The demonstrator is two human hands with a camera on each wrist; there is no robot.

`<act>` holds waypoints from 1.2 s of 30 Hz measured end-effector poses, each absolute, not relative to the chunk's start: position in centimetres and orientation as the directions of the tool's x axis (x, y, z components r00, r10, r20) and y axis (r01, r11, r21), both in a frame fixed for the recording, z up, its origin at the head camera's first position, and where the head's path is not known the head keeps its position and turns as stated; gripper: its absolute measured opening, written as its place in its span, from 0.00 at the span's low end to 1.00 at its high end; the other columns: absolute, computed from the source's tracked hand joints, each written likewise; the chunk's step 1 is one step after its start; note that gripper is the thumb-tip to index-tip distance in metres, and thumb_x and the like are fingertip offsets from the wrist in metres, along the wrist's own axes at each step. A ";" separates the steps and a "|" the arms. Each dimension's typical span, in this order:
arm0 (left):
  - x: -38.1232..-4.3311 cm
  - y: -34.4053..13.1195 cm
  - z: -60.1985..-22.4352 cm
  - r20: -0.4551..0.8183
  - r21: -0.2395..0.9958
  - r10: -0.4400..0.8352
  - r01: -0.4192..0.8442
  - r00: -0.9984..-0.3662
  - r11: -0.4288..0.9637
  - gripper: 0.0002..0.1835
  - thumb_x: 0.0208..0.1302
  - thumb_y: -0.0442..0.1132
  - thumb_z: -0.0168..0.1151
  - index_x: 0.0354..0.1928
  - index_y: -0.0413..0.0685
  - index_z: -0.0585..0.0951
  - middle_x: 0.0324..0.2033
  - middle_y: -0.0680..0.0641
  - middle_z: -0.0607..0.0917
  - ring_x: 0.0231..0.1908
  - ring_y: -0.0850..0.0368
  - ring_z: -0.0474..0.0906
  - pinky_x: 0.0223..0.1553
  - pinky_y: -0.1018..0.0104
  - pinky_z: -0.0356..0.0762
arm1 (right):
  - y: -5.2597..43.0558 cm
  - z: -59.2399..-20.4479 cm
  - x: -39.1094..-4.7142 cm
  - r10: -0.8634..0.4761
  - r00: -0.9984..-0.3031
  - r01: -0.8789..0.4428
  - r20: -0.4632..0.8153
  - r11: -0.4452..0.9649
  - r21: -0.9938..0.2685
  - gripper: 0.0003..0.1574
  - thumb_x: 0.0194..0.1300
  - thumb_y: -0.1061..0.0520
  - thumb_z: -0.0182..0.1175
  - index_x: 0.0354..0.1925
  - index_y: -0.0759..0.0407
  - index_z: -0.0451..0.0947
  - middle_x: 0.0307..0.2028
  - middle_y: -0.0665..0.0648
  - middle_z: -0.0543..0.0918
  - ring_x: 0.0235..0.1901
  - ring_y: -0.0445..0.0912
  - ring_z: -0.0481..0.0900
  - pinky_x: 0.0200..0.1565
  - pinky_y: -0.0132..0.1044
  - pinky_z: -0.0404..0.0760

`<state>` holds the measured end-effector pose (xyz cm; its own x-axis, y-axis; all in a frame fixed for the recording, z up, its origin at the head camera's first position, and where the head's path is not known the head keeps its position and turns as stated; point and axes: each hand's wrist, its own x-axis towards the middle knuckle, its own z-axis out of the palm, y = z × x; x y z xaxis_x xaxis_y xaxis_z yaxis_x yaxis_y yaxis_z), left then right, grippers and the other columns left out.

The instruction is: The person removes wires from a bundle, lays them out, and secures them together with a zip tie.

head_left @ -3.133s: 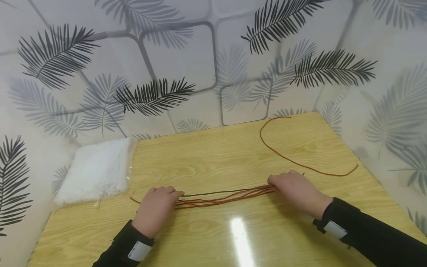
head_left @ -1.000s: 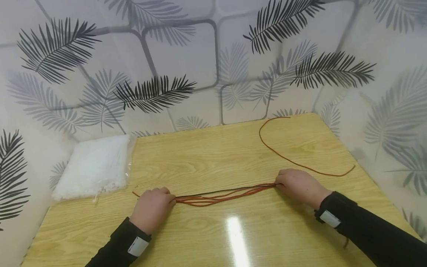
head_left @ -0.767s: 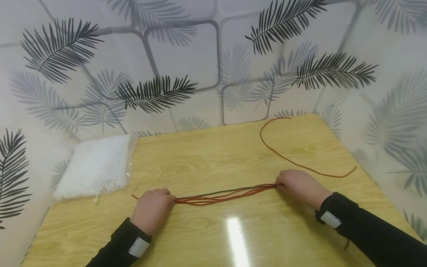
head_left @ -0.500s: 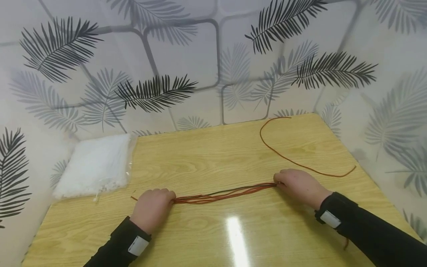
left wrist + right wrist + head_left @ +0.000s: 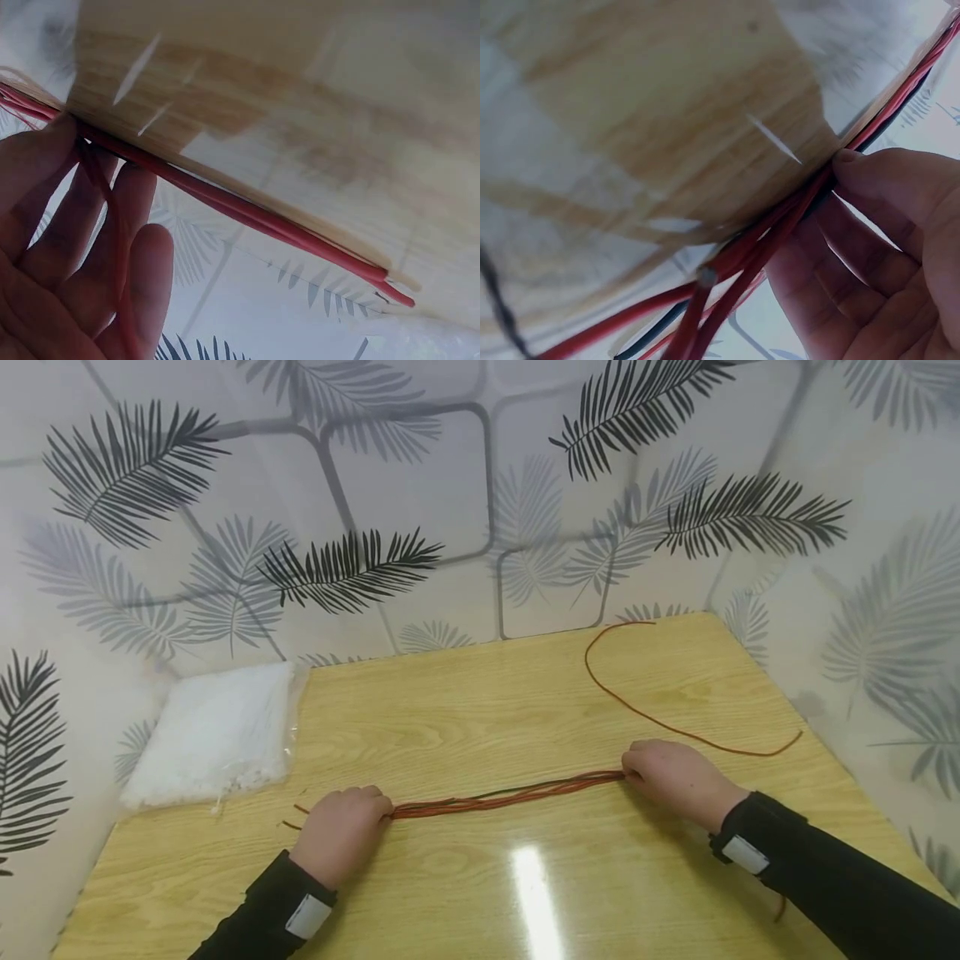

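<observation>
Counter [image 5: 450, 893] underneath, one of it, wood-grained, and we have one bag of white pieces [image 5: 217, 735] at its left. Two hands busy: left hand [image 5: 343, 833] pinching the wire bundle [image 5: 420, 811] near one end, right hand [image 5: 678, 783] pinching further along, the bundle stretched between them over the counter. Several red strands, at least one dark; we can't count exactly. We'd judge it light, springy, smooth, hardly fragile, best pinched near both ends. And one loose red wire [image 5: 660, 722], curving beyond the right hand!
</observation>
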<state>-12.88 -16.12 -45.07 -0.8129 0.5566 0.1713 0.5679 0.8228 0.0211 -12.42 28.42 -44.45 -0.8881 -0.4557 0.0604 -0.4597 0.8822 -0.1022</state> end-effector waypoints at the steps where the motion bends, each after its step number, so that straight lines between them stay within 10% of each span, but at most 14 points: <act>1: -12.9 -16.1 -45.1 0.171 0.022 0.552 0.563 -0.816 0.826 0.06 0.55 0.34 0.72 0.26 0.53 0.85 0.24 0.56 0.81 0.25 0.59 0.78 0.27 0.61 0.75 | 28.4 -44.4 -12.4 -0.454 -0.889 -0.458 0.057 0.884 -0.099 0.14 0.61 0.63 0.67 0.24 0.51 0.75 0.23 0.45 0.69 0.23 0.38 0.66 0.27 0.36 0.72; 36: -12.6 -15.5 -44.7 0.152 0.032 0.485 0.495 -0.861 0.868 0.05 0.58 0.29 0.68 0.30 0.48 0.86 0.26 0.52 0.81 0.27 0.53 0.79 0.29 0.59 0.78 | 28.5 -44.1 -12.3 -0.418 -0.908 -0.417 0.022 0.899 -0.136 0.01 0.62 0.61 0.67 0.33 0.56 0.84 0.27 0.47 0.78 0.29 0.41 0.78 0.34 0.41 0.80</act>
